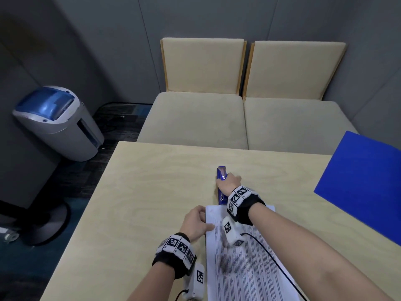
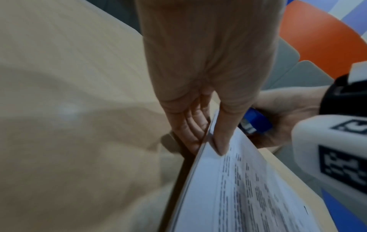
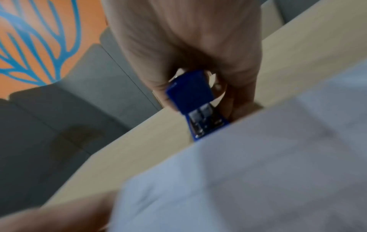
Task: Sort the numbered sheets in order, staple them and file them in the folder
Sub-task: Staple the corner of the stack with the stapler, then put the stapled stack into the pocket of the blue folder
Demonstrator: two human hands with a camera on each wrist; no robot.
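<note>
A stack of printed white sheets (image 1: 243,263) lies on the light wooden table (image 1: 141,192), running toward me. My left hand (image 1: 196,222) pinches its left edge near the far corner, thumb (image 2: 220,141) on top and fingers (image 2: 190,133) underneath, lifting that edge (image 2: 198,172) slightly. My right hand (image 1: 230,183) grips a blue stapler (image 1: 221,185) just beyond the sheets' far left corner. In the right wrist view the stapler's mouth (image 3: 200,113) faces the paper (image 3: 258,172) edge. A blue folder (image 1: 364,185) lies at the table's right.
Two beige cushioned chairs (image 1: 238,109) stand along the far side of the table. A grey and blue shredder-like bin (image 1: 58,122) sits on the floor at the left. A black cable (image 1: 271,257) from my right wrist trails over the sheets.
</note>
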